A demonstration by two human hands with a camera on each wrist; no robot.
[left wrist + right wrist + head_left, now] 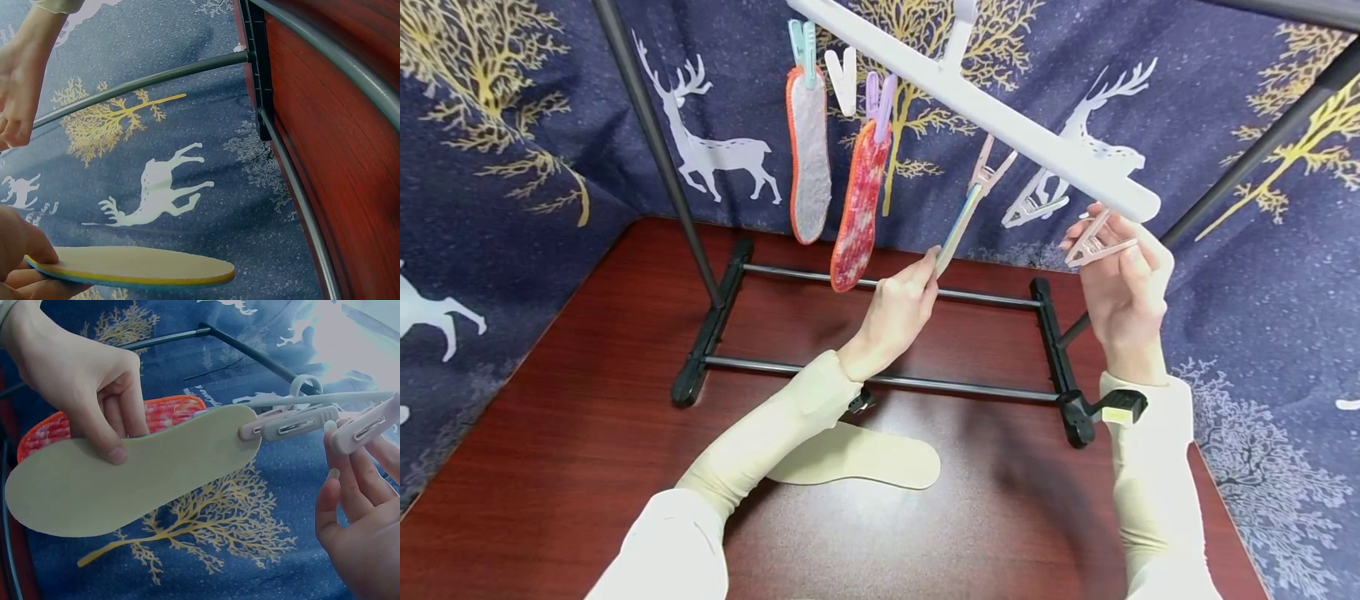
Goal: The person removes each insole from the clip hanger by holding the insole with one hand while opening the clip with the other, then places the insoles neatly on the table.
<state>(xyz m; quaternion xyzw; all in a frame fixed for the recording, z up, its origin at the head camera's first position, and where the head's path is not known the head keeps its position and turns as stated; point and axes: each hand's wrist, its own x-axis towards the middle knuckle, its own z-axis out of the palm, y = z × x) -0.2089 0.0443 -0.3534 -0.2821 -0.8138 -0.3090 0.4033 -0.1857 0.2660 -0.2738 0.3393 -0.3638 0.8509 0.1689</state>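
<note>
My left hand (898, 308) pinches a cream insole (137, 472) near its middle, thumb on the cream face. Its edge shows yellow and blue layers in the left wrist view. The insole's upper end sits in a pale pink clothespin (987, 171) hanging from the white hanger bar (1000, 117). My right hand (1123, 283) is raised at the bar's right end, fingers loosely bent behind another pale pink clothespin (1093, 242). In the right wrist view its fingertips are right beside that clothespin. A greyish clothespin (1033, 200) hangs between these two.
A grey insole (810, 158) and a red patterned insole (861, 208) hang from teal and purple clothespins, with a white clothespin (842, 81) between them. Another cream insole (872, 457) lies on the table under my left forearm. The black rack frame (887, 381) stands around the work.
</note>
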